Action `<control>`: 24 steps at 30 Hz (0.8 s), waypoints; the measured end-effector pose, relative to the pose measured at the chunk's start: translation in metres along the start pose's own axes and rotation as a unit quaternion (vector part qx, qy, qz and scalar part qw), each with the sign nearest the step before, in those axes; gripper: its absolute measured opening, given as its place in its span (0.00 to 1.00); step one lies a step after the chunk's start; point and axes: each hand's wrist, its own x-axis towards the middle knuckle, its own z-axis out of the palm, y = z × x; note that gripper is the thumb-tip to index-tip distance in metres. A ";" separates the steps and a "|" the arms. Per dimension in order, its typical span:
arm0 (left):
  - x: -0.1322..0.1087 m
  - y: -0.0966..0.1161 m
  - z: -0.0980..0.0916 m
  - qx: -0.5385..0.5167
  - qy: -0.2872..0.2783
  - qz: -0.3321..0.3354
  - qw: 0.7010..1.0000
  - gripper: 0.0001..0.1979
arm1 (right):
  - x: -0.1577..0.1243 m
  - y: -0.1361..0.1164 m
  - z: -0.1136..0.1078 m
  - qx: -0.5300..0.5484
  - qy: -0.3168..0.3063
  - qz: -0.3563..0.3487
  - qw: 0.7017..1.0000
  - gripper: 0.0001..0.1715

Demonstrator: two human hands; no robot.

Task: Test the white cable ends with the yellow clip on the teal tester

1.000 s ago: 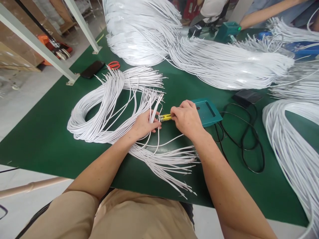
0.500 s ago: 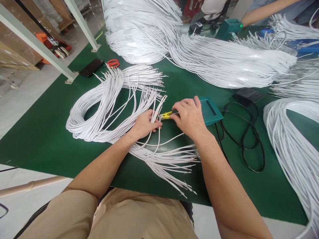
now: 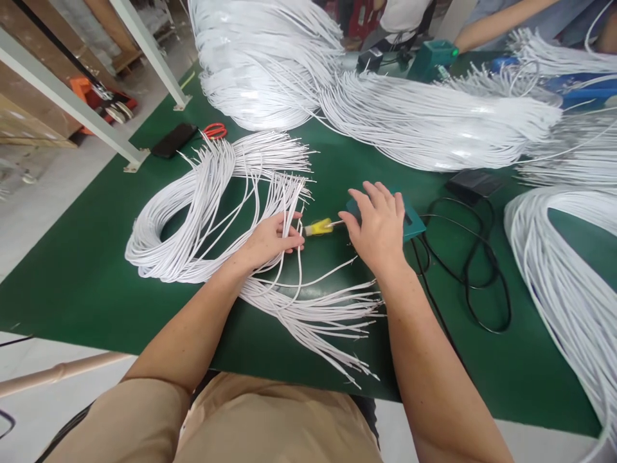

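Observation:
My left hand (image 3: pixel 272 243) is closed in a pinch on a white cable (image 3: pixel 299 257) beside the bundle of white cables (image 3: pixel 159 254). Just right of its fingertips is a yellow clip (image 3: pixel 319 227), with a thin metal rod (image 3: pixel 336 223) running from it toward my right hand. My right hand (image 3: pixel 377 225) is open, its fingers apart over a teal device (image 3: pixel 413 222) that it partly covers. The thumb tip is close to the rod; whether they touch I cannot tell. Loose cable ends (image 3: pixel 337 315) fan out below the hands.
Large white cable bundles lie at the back (image 3: pixel 434 122) and the right (image 3: pixel 554 257) of the green table (image 3: pixel 72 276). A black cord (image 3: pixel 482 283) loops near a black box (image 3: pixel 472 183). Red-handled scissors (image 3: pixel 214 131) and a black phone (image 3: pixel 174 140) lie far left. A co-worker's arm (image 3: pixel 501 26) reaches in behind.
My right hand has let go of the yellow clip, moved right and spread its fingers. My left hand has shifted slightly left, still pinching the cable.

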 end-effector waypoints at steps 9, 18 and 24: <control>0.000 0.002 -0.001 -0.068 -0.017 0.008 0.997 0.19 | -0.025 -0.071 -0.017 0.199 -0.272 -0.244 0.909 0.12; -0.003 0.010 0.002 -0.130 0.002 -0.034 0.991 0.17 | -0.030 -0.093 -0.025 0.042 -0.481 -0.161 0.861 0.15; -0.004 0.007 0.007 -0.129 -0.019 -0.025 0.991 0.16 | -0.014 -0.064 -0.038 0.194 -0.530 -0.095 0.820 0.17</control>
